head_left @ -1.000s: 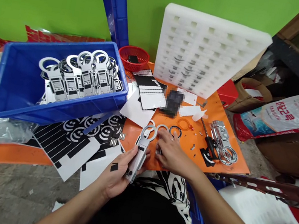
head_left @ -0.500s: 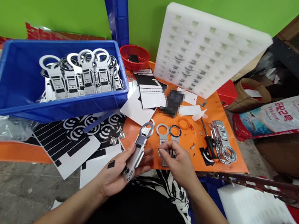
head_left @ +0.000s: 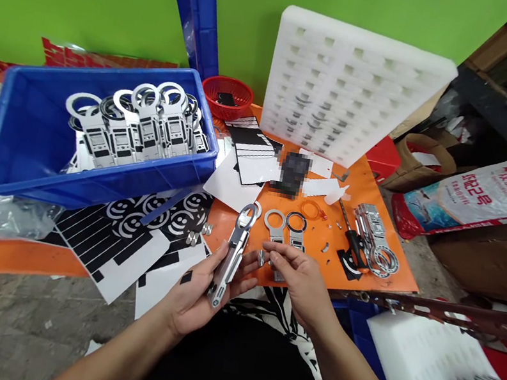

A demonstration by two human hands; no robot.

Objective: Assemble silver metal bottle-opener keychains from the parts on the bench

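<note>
My left hand (head_left: 197, 294) is closed around a grey metal part with a ring at one end (head_left: 231, 257), ring pointing away from me. A small black square patch (head_left: 186, 277) is stuck near the base of that thumb. My right hand (head_left: 299, 279) is pinched, with a small shiny silver piece (head_left: 261, 258) at its fingertips, close to the fingers of my left hand. Beyond my right hand, two more ringed metal parts (head_left: 274, 221) lie on the orange table, partly covered by it. Several small silver pieces (head_left: 192, 239) lie on a black sheet to the left.
A blue bin (head_left: 89, 185) at left holds several ringed metal parts. A white foam block (head_left: 351, 70) stands at the back beside a red basket (head_left: 241, 107). A screwdriver (head_left: 355, 249) and stacked metal parts (head_left: 374, 226) lie at right. Sticker sheets (head_left: 134, 261) overlap at left.
My right hand has shifted slightly, and the silver piece now shows at its fingertips. My left hand has turned the ringed metal part so that more of its edge shows.
</note>
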